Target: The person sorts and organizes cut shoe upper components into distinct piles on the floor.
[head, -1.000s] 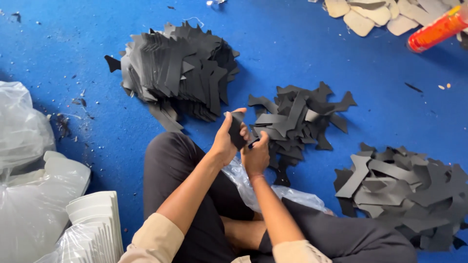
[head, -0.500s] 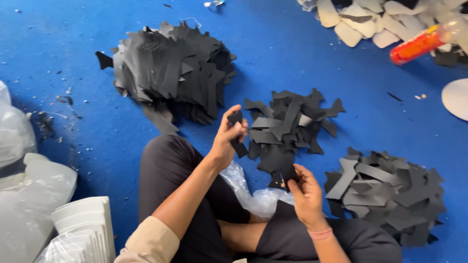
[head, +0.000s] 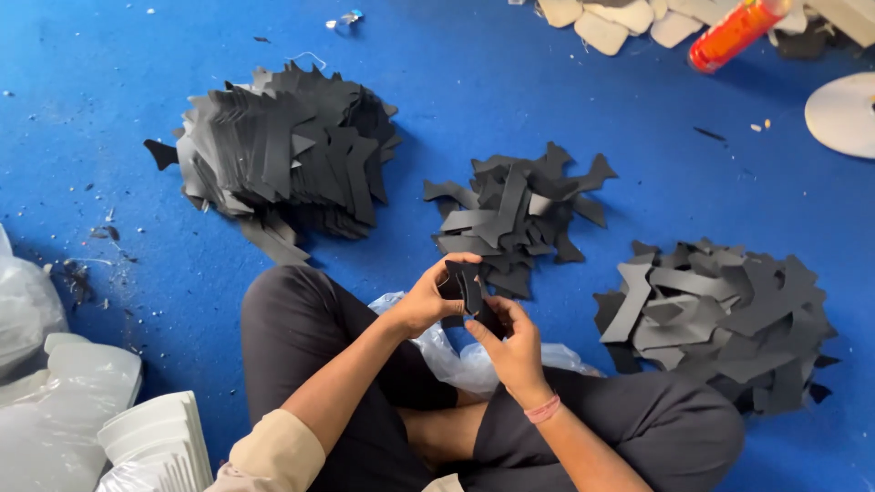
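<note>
Both hands are up over the lap, and between them sits a small flat black cut-out piece of matte sheet material (head: 467, 287), angular with a flared end. The left hand (head: 427, 299) wraps it from the left side, fingers curled and thumb across the front. The right hand (head: 510, 344) comes in from below, palm turned up, fingertips closed on the piece's lower edge, a pink band at the wrist. So both hands are closed around that one piece, held above a crumpled clear plastic bag (head: 460, 360) lying across the crossed legs in dark trousers.

Beyond the hands, on the blue floor (head: 565, 82), a loose middle heap of black cut-outs (head: 515, 210) lies jumbled, its shapes overlapping every way. To the left, a bigger, neater fanned stack of black cut-outs (head: 283, 155). To the right, a third flat-spread pile of dark grey-black cut-outs (head: 720, 314). Far top right, an orange plastic bottle (head: 734, 32) lies on its side beside pale beige sole-shaped pieces (head: 606, 27).
</note>
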